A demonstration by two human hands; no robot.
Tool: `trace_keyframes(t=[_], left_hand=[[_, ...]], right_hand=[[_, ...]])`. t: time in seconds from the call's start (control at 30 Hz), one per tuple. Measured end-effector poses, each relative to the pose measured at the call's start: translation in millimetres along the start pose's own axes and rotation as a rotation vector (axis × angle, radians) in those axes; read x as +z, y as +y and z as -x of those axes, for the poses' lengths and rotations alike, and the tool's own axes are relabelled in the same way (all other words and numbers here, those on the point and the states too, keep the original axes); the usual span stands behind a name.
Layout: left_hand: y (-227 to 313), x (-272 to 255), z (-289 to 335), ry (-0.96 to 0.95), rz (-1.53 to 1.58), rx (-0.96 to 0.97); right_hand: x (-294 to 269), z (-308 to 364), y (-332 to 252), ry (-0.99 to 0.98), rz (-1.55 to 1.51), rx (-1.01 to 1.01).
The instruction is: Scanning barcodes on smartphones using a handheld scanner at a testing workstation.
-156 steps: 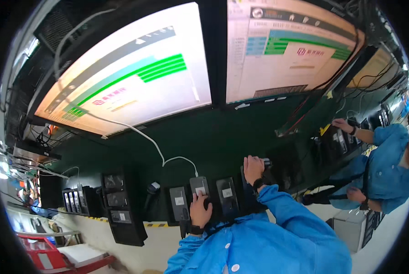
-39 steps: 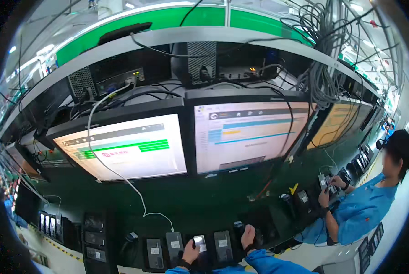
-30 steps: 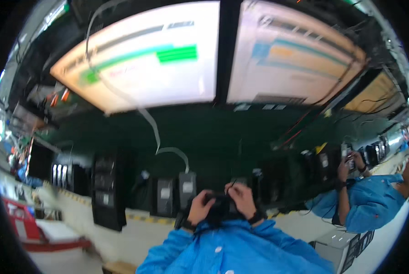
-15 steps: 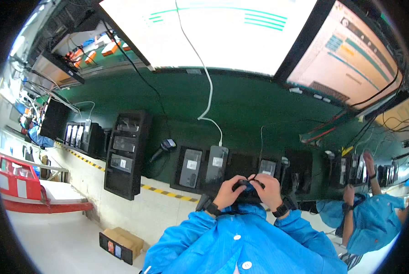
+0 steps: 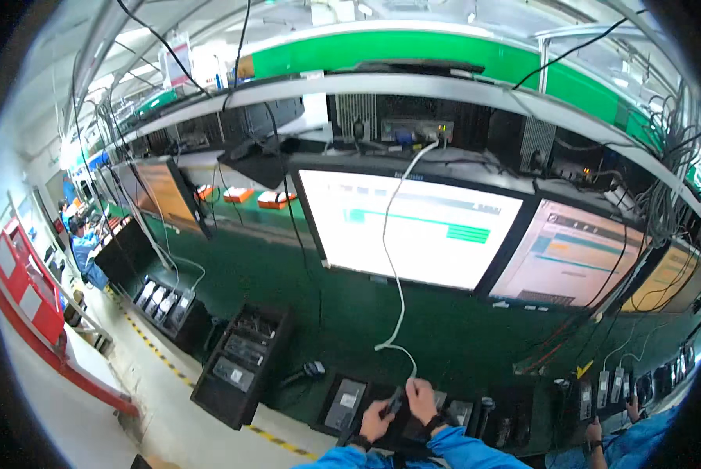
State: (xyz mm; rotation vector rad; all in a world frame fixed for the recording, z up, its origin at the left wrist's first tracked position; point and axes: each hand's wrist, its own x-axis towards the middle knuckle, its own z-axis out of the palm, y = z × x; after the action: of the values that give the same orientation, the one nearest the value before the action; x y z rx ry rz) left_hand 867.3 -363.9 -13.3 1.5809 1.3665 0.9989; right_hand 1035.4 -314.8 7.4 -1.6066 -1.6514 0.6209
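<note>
My left hand [image 5: 376, 422] is closed around a small dark object [image 5: 396, 402] whose kind I cannot make out, over the black trays at the near edge of the bench. Beside it my right hand [image 5: 422, 402] pinches the lower end of a white cable [image 5: 397, 313] that hangs down past the large monitor. Its plug is hidden by the fingers. Just left of my hands, a grey phone-like device [image 5: 346, 405] with a pale label lies in a black tray. Another grey device [image 5: 460, 411] lies to the right of my right hand.
A handheld scanner [image 5: 303, 372] lies left of the trays. Farther left stands a black compartment tray [image 5: 241, 375] with several devices. A bright monitor [image 5: 413, 227] and a second screen [image 5: 561, 258] stand behind. At the right, a co-worker's hand [image 5: 594, 431] is beside more devices.
The view has tilted up, bringing the shelf above the monitors into sight. My hands have gone from close together at my chest out over the trays, the right now at the cable's end.
</note>
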Motion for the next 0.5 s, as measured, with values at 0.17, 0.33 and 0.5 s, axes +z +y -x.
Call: trace_keyframes(t=[0.17,0.33,0.5], left_hand=[[-26,2,28,-0.096,0.206,-0.195],[8,-12,17,0.052,-0.081,-0.076],[29,-42,-10,0.144,-0.489,0.105]], right_hand=[[48,1,9,0.211,-0.479,0.355],[10,4,-38,0.375,-0.471,0.254],[-32,48,-34,0.155,-0.806,0.277]])
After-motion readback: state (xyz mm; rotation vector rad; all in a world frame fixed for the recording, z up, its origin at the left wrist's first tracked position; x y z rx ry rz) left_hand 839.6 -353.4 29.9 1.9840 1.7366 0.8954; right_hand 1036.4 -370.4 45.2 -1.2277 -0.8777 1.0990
